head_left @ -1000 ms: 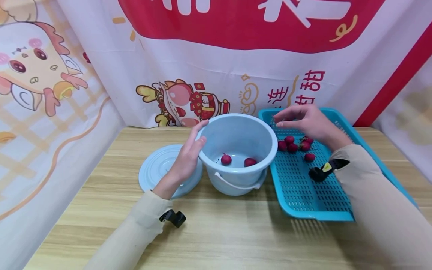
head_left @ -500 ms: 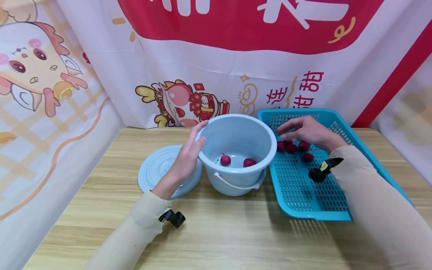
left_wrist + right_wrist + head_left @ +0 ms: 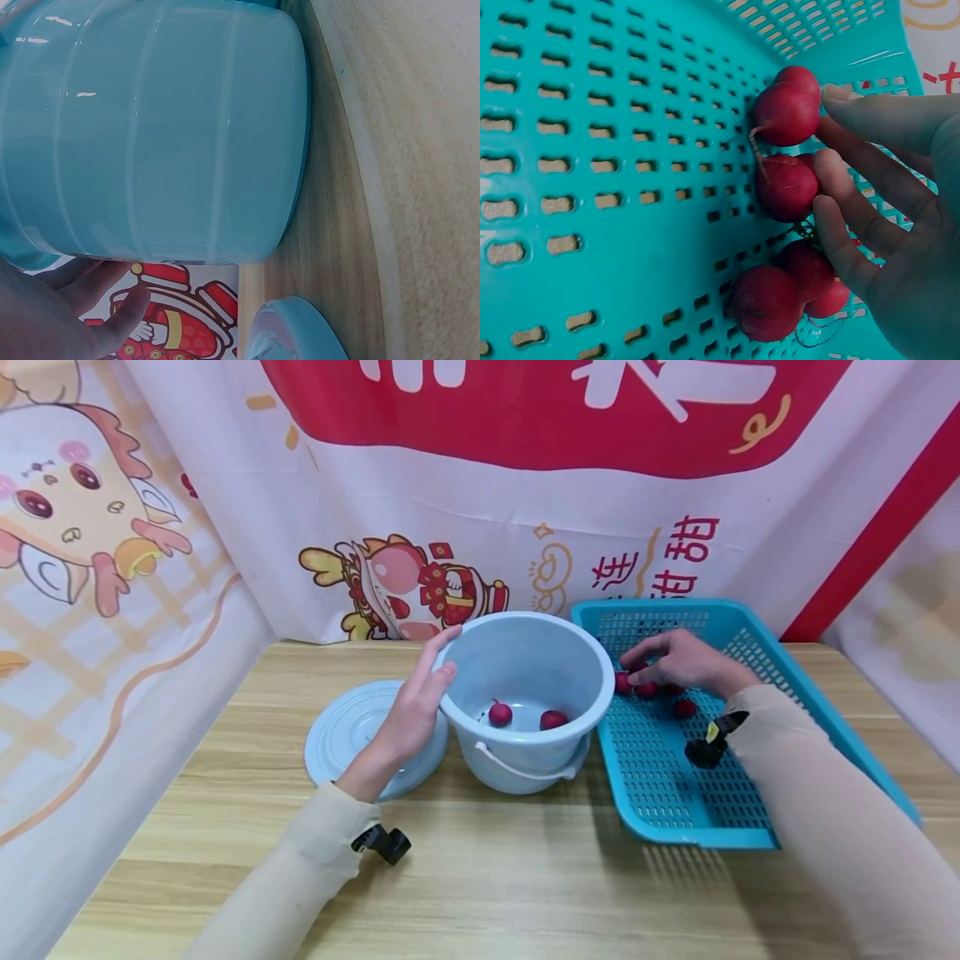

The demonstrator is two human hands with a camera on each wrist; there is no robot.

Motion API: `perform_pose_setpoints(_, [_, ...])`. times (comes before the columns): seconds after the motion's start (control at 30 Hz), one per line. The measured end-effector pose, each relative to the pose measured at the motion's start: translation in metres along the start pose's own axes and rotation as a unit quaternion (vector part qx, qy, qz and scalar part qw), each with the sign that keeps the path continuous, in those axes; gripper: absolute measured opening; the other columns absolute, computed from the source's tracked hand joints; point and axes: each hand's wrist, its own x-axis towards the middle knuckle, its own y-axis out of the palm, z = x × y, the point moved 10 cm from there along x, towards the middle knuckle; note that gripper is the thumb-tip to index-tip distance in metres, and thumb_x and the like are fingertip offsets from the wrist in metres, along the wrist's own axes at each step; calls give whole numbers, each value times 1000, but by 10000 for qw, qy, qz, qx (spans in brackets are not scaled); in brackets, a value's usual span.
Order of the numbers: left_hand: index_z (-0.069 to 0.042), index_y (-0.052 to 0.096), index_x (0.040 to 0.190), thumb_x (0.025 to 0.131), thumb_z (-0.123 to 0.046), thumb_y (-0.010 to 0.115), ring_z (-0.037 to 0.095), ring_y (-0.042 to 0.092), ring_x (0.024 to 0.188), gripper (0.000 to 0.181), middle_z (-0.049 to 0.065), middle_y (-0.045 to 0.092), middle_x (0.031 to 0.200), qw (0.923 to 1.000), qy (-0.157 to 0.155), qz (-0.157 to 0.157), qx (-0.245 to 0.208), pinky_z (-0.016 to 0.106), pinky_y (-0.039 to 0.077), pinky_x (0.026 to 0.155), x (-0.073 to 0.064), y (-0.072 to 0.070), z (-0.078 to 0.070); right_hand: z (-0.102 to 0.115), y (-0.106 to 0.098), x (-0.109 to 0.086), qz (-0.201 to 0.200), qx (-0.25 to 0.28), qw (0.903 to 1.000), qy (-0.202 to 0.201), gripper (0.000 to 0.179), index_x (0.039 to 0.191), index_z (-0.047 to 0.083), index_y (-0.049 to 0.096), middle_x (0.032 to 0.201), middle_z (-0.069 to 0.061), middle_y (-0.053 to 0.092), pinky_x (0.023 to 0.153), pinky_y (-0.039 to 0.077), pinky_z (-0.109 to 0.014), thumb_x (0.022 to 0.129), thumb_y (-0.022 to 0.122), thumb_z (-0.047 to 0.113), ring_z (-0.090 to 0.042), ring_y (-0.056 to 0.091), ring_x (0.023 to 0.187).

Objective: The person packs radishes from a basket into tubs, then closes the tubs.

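My left hand holds the left rim of a pale blue bucket, its thumb over the edge and fingers along the outside. Two red radishes lie apart on the bucket's floor. Inside the teal slotted basket, my right hand hovers over a cluster of red radishes. In the right wrist view its thumb is beside the upper radish, while two fingertips are at the radish below; firm contact cannot be told. More radishes lie below these, partly hidden by one another.
A round pale blue lid lies flat on the wooden table, left of the bucket and partly behind my left forearm. The bucket's white handle hangs down in front. A printed cloth stands behind everything.
My right hand has come down and slightly forward into the basket, from above the radishes to right at them. The left hand and bucket stay put.
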Motion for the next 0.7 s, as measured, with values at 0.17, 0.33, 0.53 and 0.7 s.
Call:
perform_pose_setpoints(0.17, [-32,25,167,114,-34,34,27,31,159,54,-4,24,175,10000,-18,0,-13,64,34,127,0,0,0,-1,4,3,42,-201,9997,-93,47,144,11,65,145,-22,62,101,54,-53,100,74,27,-36,61,118])
perform_pose_setpoints(0.33, [-32,25,167,114,-33,34,27,31,159,53,-4,24,175,10000,-21,15,-32,63,35,126,1,0,0,0,6,3,37,-419,9991,-90,47,142,13,67,144,-22,63,102,53,-57,99,75,29,-38,59,120])
perform_pose_setpoints(0.53, [-33,25,167,114,-34,34,27,31,159,54,-4,24,175,10000,-17,24,-43,64,35,127,1,0,0,7,12,6,25,-802,9964,-289,46,141,13,69,137,-20,66,102,52,-57,97,78,23,-38,57,117])
perform_pose_setpoints(0.7, [-33,25,166,114,-34,34,27,32,159,53,-4,24,175,10000,-34,14,-50,63,35,127,0,-1,1,7,15,7,54,-874,9956,-320,46,141,12,69,134,-19,68,100,52,-56,96,78,22,-36,58,114])
